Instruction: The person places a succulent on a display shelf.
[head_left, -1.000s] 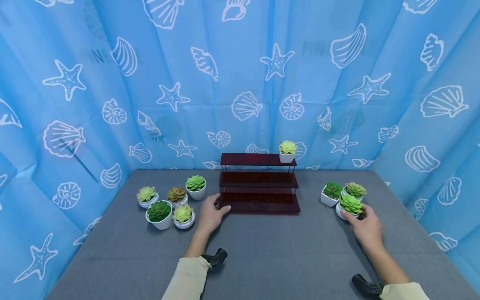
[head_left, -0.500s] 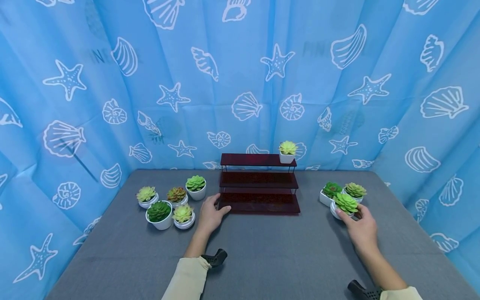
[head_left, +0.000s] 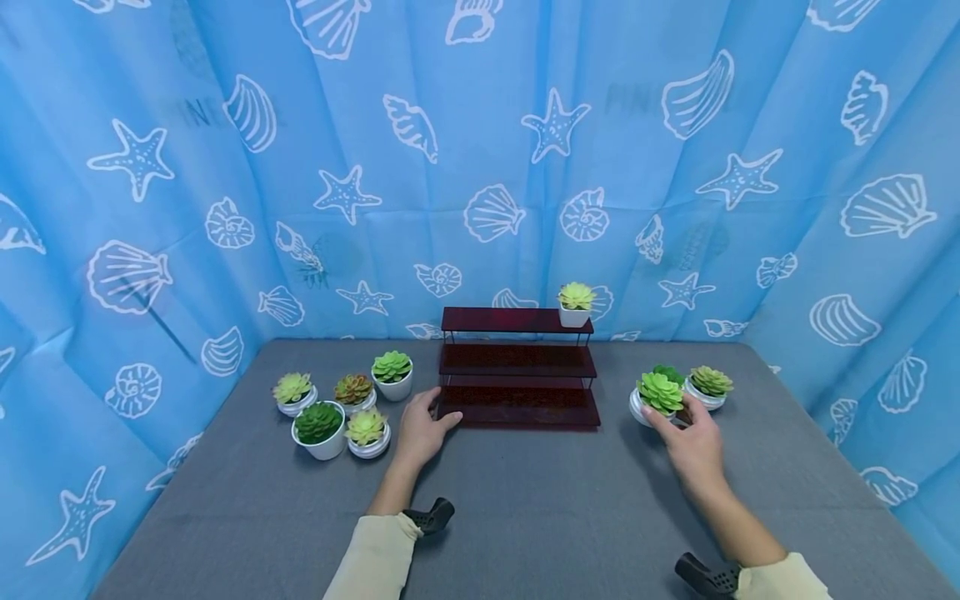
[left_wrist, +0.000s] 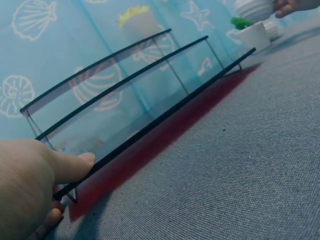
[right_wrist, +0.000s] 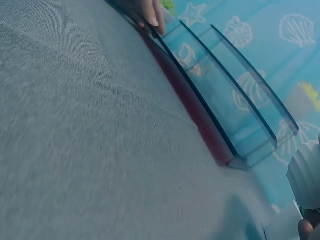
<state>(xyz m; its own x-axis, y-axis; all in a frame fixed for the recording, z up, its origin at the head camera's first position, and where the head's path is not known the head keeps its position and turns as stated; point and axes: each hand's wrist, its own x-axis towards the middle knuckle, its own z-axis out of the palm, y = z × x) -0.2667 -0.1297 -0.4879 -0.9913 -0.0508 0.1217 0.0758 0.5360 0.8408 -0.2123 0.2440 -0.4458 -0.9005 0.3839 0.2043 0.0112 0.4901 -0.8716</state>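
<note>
"Two hands are out over the cloth [head_left: 525, 517]. What is the left hand [head_left: 422, 429] doing?"

"Gripping the rack [head_left: 517, 360] by its near left corner. From the left wrist you can see the thumb lying on the lowest tier's edge; the fingers are tucked beneath, partly hidden."

"And the right hand [head_left: 696, 446]?"

"Pinching the ribbed pot [head_left: 657, 410] between thumb and fingers. That pot is to the right of the rack, held above the cloth, roughly upright, bright green leaves on top."

"What else is on that side?"

"The square pot [left_wrist: 254, 38], right of the rack too. The ribbed pot hides most of it from the head camera, though the left wrist shows its white side. Farther right of the rack is the squat pot [head_left: 706, 393], with dull green leaves."

"Anything on the rack?"

"The small pot [head_left: 574, 317], at the right end of the top tier, yellow-green leaves."

"And left of it?"

"Five plants in white pots. The tall pot [head_left: 392, 387] is nearest the rack's left end; the reddish plant [head_left: 353, 388] is left of that, and the dark green plant [head_left: 317, 422] farther from the rack."

"Behind it?"

"Blue curtain [head_left: 450, 100], white shells and starfish."
</note>
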